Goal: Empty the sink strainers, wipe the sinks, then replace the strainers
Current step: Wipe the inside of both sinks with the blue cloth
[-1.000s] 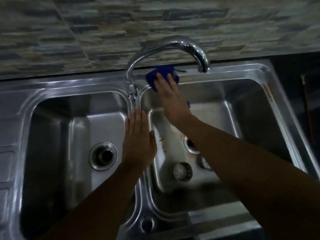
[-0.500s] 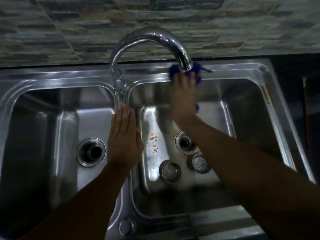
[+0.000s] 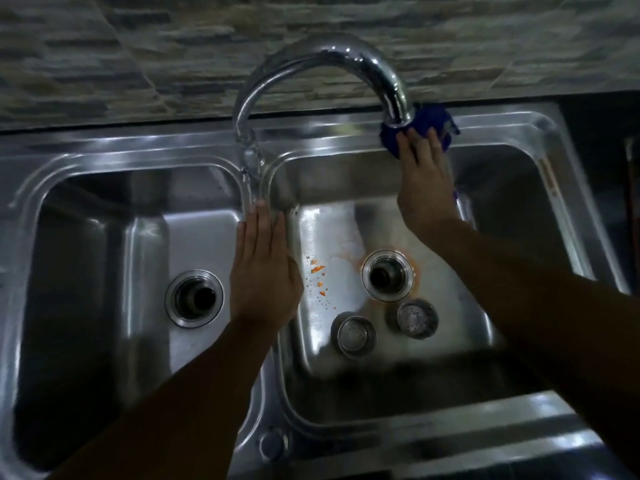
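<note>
Head view: steel double sink [image 3: 540,133], stone-tile wall [image 3: 138,64], dim room.

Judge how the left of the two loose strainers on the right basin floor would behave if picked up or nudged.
The left strainer looks like a small metal cup, so probably stiff and light. It sits on the wet-looking steel floor of the right basin, so a nudge would likely slide it. Its round rim suggests it could roll if tipped onto its side.

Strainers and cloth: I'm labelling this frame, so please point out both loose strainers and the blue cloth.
Left strainer [image 3: 353,333], head view, its perforated centre.
Right strainer [image 3: 417,317], head view, its perforated centre.
Cloth [image 3: 389,138], head view, the fold left of the fingers.
</note>
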